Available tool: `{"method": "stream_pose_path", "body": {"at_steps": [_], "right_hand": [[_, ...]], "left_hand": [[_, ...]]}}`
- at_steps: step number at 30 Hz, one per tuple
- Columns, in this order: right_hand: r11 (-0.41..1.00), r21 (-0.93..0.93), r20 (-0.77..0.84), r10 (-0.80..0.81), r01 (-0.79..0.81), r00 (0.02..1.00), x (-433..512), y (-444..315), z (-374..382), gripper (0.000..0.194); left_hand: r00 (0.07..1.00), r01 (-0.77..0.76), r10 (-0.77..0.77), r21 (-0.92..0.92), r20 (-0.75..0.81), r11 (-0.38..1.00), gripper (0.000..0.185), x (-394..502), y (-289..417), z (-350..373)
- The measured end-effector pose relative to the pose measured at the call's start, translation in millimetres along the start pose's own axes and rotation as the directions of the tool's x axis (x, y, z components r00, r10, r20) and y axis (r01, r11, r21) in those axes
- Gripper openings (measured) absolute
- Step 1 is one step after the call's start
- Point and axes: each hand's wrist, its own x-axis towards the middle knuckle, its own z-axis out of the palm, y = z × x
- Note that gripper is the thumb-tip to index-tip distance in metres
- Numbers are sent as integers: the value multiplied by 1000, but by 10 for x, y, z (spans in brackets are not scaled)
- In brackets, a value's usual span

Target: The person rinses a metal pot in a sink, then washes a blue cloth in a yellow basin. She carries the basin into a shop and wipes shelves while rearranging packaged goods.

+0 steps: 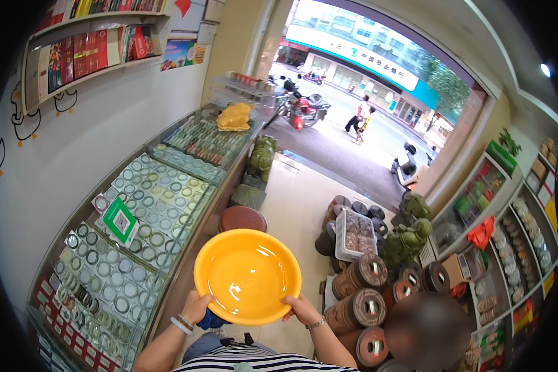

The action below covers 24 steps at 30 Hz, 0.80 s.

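A round yellow plastic basin [242, 274] is held level before my body, its open side up. Bright reflections show inside, and I cannot tell from them how much water is in it. My left hand [198, 307] grips the rim at the lower left, thumb over the edge. At the lower right, my right hand [302, 309] holds the rim the same way. The fingers under the basin are mostly hidden. Just beyond the basin is a round reddish-brown stool [242, 219].
A glass display counter [167, 260] full of bangles runs along my left, with a green payment-code stand [121, 222] on it. Brown cylindrical canisters [358, 307], a clear plastic box [357, 235] and green stone carvings [407, 242] crowd the right. A tiled floor [290, 200] leads to the street doorway.
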Motion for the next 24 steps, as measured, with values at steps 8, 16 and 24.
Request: {"method": "stream_pose_path", "body": {"at_steps": [8, 16, 24], "right_hand": [[1000, 6, 124, 12, -12, 992, 2115, -901, -9, 38], [999, 20, 297, -52, 49, 953, 4357, -1365, 0, 35], [992, 28, 410, 99, -121, 907, 5786, -1698, 318, 36]], "left_hand": [[994, 3, -3, 4, -113, 1000, 27, 1905, -7, -525], [958, 47, -63, -63, -281, 997, 27, 3483, -11, -966], [882, 209, -210, -49, -421, 977, 30, 4491, -137, -1581]]}}
